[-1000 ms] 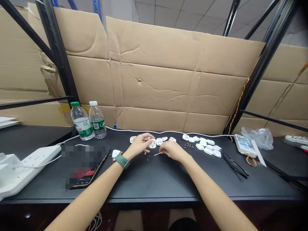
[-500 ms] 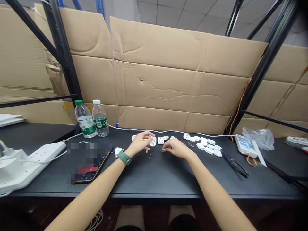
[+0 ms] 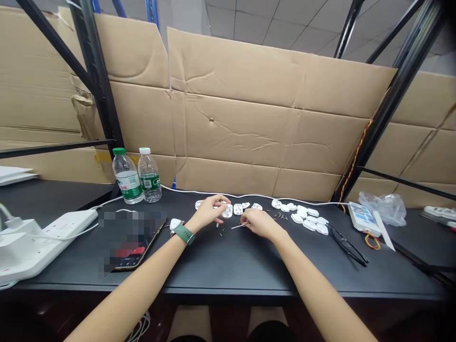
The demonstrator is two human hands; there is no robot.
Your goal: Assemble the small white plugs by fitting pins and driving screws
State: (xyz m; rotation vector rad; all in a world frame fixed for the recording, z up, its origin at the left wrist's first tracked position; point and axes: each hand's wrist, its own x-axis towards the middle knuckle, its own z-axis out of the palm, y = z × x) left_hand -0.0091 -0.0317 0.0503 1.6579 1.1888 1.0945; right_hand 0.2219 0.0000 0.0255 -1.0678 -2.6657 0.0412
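My left hand [image 3: 210,210], with a green watch band on the wrist, has its fingers closed at the edge of a small white plastic housing [image 3: 227,211]. Between the fingertips of my right hand [image 3: 261,223] is a thin metal rod [image 3: 238,226], its free end pointing left over the table. I cannot make out whether it is a screwdriver or tweezers. Another open white housing [image 3: 238,209] lies between the hands, and one more [image 3: 256,206] sits just behind my right hand. Tiny screws [image 3: 221,232] lie in front of my left hand.
Several white plastic parts [image 3: 309,219] and loose screws [image 3: 281,216] lie to the right, beside black glasses [image 3: 347,244]. Two bottles [image 3: 149,180], a phone [image 3: 137,256] and a power strip [image 3: 53,240] occupy the left. Cardboard [image 3: 231,133] walls the back.
My right hand has turned, and more of the metal rod now shows, reaching further left and lower. The left hand stays at the same white housing. The view has shifted slightly.
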